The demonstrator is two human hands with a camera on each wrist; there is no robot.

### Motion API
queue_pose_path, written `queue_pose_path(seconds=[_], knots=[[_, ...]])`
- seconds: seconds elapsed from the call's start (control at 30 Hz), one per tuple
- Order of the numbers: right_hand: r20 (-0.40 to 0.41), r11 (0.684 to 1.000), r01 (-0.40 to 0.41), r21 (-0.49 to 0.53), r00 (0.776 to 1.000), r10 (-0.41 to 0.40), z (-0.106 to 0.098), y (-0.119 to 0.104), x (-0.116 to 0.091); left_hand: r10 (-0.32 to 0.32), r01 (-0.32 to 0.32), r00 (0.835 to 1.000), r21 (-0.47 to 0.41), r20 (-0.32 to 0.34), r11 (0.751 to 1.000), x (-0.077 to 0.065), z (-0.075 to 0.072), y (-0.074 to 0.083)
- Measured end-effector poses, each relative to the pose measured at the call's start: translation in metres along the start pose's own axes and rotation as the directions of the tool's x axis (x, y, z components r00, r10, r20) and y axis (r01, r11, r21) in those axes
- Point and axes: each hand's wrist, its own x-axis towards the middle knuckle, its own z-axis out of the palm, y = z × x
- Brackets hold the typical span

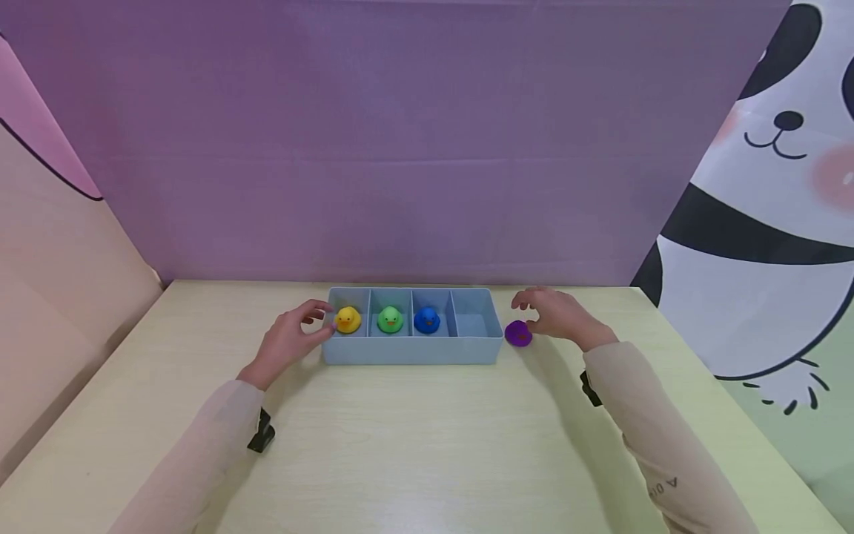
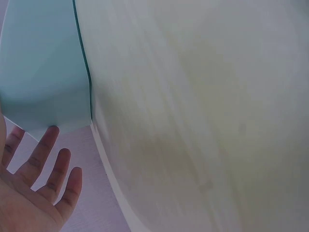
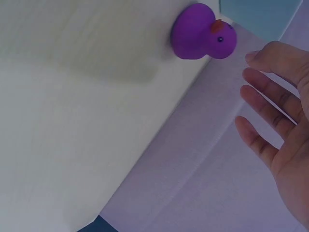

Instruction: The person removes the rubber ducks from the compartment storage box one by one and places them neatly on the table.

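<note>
A light blue box (image 1: 410,351) with a row of compartments stands toward the back of the table. From the left, its compartments hold a yellow duck (image 1: 348,320), a green duck (image 1: 390,320) and a blue duck (image 1: 427,320); the rightmost has no duck. My left hand (image 1: 291,337) is at the box's left end, thumb and fingers spread around that edge; whether it touches is hard to tell. A purple duck (image 3: 195,33) stands on the table beside the box's right end. Just above and right of it hovers my right hand (image 1: 557,315), fingers loosely bent and apart, gripping nothing.
The pale wooden table (image 1: 400,445) runs back to a purple cloth (image 1: 400,148). At the right hangs a panda-printed panel (image 1: 780,311), and a pale panel (image 1: 60,319) is at the left. Each sleeve has a dark device at the wrist.
</note>
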Motion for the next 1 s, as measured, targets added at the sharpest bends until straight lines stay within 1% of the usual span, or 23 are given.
queue_pose_path(seconds=[0.27,0.5,0.77,0.9,1.0], knots=[[-0.031,0.999,0.053,-0.005,0.998,-0.054,-0.009,-0.012,0.011,0.005,-0.005,1.000,0.002,-0.001,1.000,0.000,0.000,0.000],[-0.031,0.998,0.061,-0.008,0.998,-0.061,-0.015,-0.026,0.020,0.005,-0.005,1.000,0.010,-0.001,1.000,0.000,0.000,0.000],[-0.037,0.995,0.092,0.025,0.995,-0.091,-0.015,-0.041,0.033,0.006,-0.006,1.000,0.012,-0.002,1.000,-0.001,-0.001,0.001],[-0.035,0.995,0.094,0.040,0.995,-0.092,-0.013,-0.047,0.038,0.003,-0.003,1.000,0.013,-0.002,1.000,-0.001,-0.001,0.002],[-0.043,0.993,0.110,0.037,0.993,-0.109,-0.010,-0.050,0.043,0.002,-0.002,1.000,0.017,-0.004,1.000,-0.001,0.000,0.002]])
